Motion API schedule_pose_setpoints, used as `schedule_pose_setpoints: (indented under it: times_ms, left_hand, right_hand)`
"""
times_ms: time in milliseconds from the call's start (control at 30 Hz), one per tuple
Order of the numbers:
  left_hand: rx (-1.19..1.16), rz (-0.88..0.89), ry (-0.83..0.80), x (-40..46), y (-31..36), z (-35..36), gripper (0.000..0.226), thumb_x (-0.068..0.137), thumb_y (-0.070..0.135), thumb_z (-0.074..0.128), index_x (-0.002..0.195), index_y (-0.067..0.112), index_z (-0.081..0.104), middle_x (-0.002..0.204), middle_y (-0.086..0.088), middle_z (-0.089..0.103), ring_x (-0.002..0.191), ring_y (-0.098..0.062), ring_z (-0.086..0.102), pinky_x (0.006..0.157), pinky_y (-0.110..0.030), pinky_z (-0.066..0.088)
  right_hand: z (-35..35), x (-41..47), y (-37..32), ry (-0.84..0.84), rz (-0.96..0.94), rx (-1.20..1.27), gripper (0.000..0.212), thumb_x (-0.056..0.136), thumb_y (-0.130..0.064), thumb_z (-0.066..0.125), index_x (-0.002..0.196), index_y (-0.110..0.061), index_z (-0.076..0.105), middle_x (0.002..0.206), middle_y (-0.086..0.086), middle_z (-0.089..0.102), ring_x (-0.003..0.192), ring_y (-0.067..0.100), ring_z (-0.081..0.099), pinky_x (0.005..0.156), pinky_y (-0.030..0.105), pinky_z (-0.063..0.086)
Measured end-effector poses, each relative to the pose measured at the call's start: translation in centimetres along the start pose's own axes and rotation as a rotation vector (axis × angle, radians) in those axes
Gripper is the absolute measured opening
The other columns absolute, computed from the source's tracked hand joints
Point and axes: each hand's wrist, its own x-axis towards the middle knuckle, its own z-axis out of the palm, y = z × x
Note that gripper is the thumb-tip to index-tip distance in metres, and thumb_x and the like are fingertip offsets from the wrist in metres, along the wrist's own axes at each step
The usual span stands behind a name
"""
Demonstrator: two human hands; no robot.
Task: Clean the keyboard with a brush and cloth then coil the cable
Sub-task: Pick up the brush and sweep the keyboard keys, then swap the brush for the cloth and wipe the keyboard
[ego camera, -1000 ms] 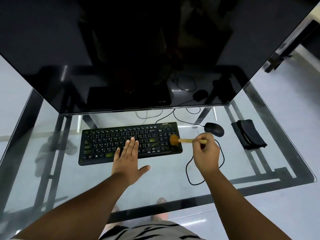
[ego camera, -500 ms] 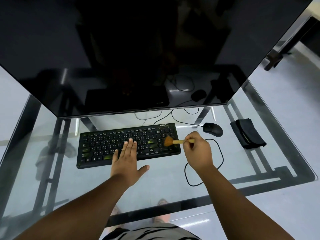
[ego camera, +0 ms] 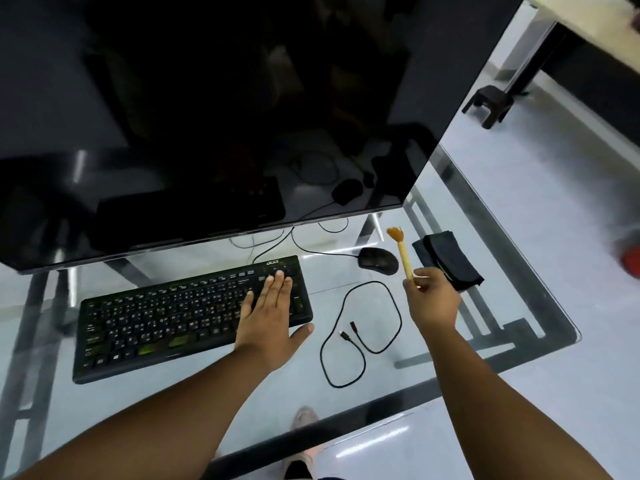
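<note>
Right of the keyboard (ego camera: 188,318), right hand (ego camera: 433,301) pinches brush (ego camera: 401,252) (bristles up); left hand (ego camera: 272,318) flat, empty; advise setting brush beside cloth (ego camera: 446,259).

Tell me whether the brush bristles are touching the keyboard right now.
Apart. The head view shows the right hand holding the brush up near the mouse, bristles pointing away, with bare glass between it and the keyboard.

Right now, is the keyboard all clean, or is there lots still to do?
Maybe midway. The right hand holds the brush up off the keyboard, so brushing may be over. The left hand lies flat on the keys. The cloth sits folded and untouched; the cable sprawls loose, uncoiled.
</note>
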Motion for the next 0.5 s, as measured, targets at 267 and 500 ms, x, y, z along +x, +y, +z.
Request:
schedule_pose_setpoints:
  times_ms: [267, 500]
  left_hand:
    - [-0.03, 0.045, -0.028, 5.1, 5.3, 0.6, 0.073, 0.101, 0.052, 0.022, 0.155, 0.017, -0.011, 0.162, 0.003, -0.02, 0.148, -0.012, -0.017, 0.12, -0.036, -0.008]
    - [0.133, 0.027, -0.162, 8.3, 7.4, 1.2, 0.076, 0.1, 0.054, 0.019, 0.153, 0.012, -0.017, 0.16, -0.004, -0.026, 0.148, -0.018, -0.021, 0.121, -0.043, -0.008]
  right_hand:
    - [0.1, 5.0, 3.3, -0.095, -0.014, -0.265, 0.018, 0.091, -0.021, 0.062, 0.109, -0.02, 0.066, 0.097, 0.0, 0.07, 0.079, 0.019, 0.063, 0.068, 0.027, 0.052]
    - [-0.3, 7.2, 4.5, -0.001, -0.292, -0.45, 0.024, 0.087, -0.033, 0.066, 0.106, -0.017, 0.067, 0.102, 0.003, 0.064, 0.092, 0.023, 0.057, 0.079, 0.038, 0.05]
